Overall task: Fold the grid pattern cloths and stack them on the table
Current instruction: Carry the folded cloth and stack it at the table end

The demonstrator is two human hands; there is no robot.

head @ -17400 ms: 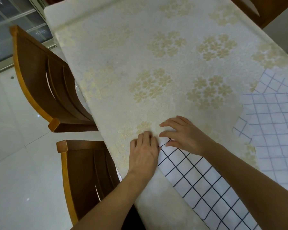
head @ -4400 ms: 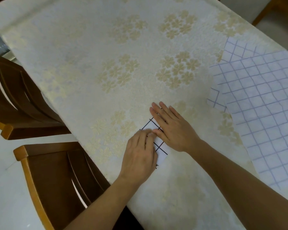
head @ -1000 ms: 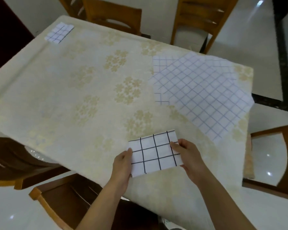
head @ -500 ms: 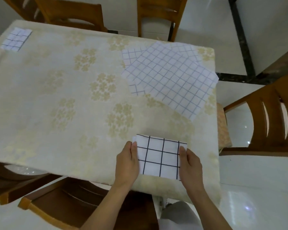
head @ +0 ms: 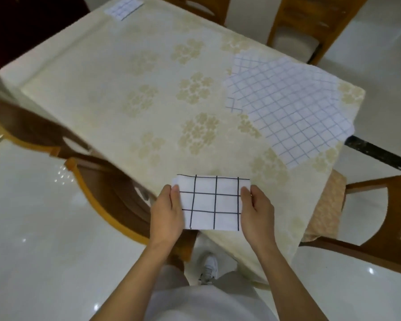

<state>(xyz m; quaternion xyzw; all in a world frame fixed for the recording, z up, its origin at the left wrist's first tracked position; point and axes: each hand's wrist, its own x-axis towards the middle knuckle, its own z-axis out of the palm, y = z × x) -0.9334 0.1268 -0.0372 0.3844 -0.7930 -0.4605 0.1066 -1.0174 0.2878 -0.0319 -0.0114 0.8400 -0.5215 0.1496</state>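
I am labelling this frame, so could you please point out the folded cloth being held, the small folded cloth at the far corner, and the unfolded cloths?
held folded cloth (head: 214,202), head view, centre panel
far folded cloth (head: 123,7), head view, middle
unfolded cloths (head: 292,107), head view, top sheet's centre

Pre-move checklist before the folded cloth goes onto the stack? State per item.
1. Both hands grip folded cloth, left hand and right hand at its side edges: ok.
2. Fold flat and square: ok.
3. Stack visible at far corner: ok.
4. Table path to stack bare: ok.
5. Stack within reach from here: not ok, judging by the view.
6. Unfolded cloths remaining: more than one; exact count cannot tell.
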